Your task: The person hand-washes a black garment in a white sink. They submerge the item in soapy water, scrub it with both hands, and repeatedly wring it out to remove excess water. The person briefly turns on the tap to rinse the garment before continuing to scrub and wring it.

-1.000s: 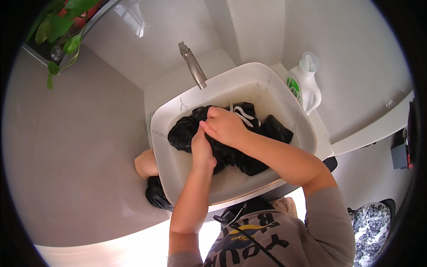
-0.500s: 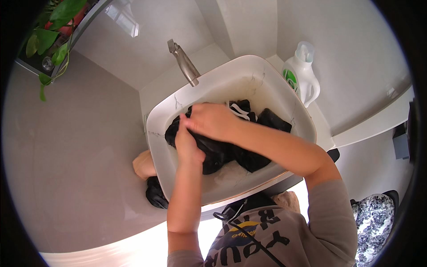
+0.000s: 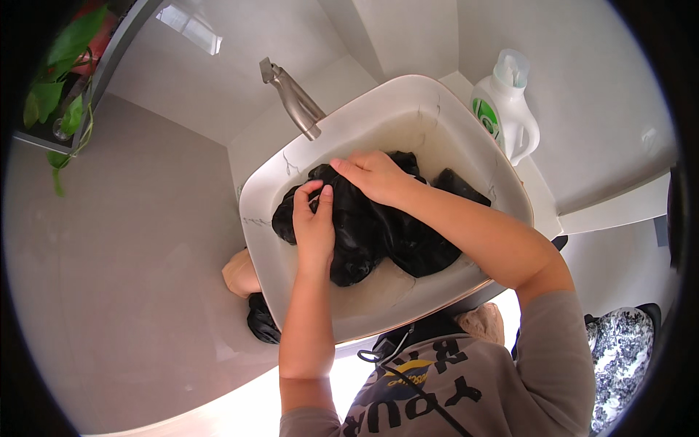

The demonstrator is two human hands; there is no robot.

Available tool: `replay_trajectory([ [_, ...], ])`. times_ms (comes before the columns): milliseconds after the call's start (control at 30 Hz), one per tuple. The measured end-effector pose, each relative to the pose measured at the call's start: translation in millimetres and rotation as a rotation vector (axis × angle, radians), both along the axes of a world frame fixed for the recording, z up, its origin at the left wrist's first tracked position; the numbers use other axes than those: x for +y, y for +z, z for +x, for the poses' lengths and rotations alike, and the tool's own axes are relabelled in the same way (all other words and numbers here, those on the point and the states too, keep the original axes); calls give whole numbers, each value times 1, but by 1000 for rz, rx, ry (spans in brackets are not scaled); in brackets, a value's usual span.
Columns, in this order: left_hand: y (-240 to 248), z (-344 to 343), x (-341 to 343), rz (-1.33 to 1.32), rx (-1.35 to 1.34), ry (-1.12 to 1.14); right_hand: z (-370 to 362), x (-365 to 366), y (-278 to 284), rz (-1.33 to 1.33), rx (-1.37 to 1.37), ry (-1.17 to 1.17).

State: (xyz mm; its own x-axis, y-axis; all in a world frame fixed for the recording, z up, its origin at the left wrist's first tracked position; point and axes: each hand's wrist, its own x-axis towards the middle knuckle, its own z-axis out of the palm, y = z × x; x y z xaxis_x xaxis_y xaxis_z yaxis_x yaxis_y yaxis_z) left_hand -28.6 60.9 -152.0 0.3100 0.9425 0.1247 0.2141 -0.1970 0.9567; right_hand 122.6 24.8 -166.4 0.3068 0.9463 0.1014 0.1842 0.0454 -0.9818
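A wet black garment (image 3: 357, 233) lies bunched in the white sink (image 3: 256, 251), partly in cloudy water. My left hand (image 3: 314, 229) is at the garment's left part, its fingers and thumb curled round a fold of the cloth. Just right of it and farther back, my right hand (image 3: 375, 177) grips the same black cloth, thumb pointing left; its other fingers are partly hidden. The two hands are a little apart. Some of the cloth spreads right under my right forearm.
A metal faucet (image 3: 295, 102) reaches over the sink's back left edge. A white detergent bottle (image 3: 506, 113) with a green label stands at the back right. Potted leaves (image 3: 73, 44) hang at the upper left. Beside the sink's left side are a tan object (image 3: 241, 274) and a black bundle (image 3: 262, 320).
My hands were pressed together on the cloth and have moved apart, the right one shifting right. The white stripes on the garment are now mostly covered. The view has shifted slightly.
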Motion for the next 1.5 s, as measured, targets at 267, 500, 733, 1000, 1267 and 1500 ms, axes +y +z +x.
replay_trajectory([
  [267, 18, 11, -19, -737, -191, 86, -44, -21, 7, 491, -781, -46],
  [500, -7, -5, -8, -718, -418, 71, -50, -23, 8, 632, -782, -53],
  [733, 8, -1, -10, -698, -324, 112, -44, -19, 8, 509, -812, -68],
  [1000, 42, -15, 1, -678, -732, -50, 30, -20, 10, 223, -952, -28],
  [1267, 50, -21, 0, -692, -822, -74, 42, -42, 60, -417, -1028, 337],
  [1500, 49, -31, 4, -707, -979, -347, 70, -28, 30, -87, -731, 389],
])
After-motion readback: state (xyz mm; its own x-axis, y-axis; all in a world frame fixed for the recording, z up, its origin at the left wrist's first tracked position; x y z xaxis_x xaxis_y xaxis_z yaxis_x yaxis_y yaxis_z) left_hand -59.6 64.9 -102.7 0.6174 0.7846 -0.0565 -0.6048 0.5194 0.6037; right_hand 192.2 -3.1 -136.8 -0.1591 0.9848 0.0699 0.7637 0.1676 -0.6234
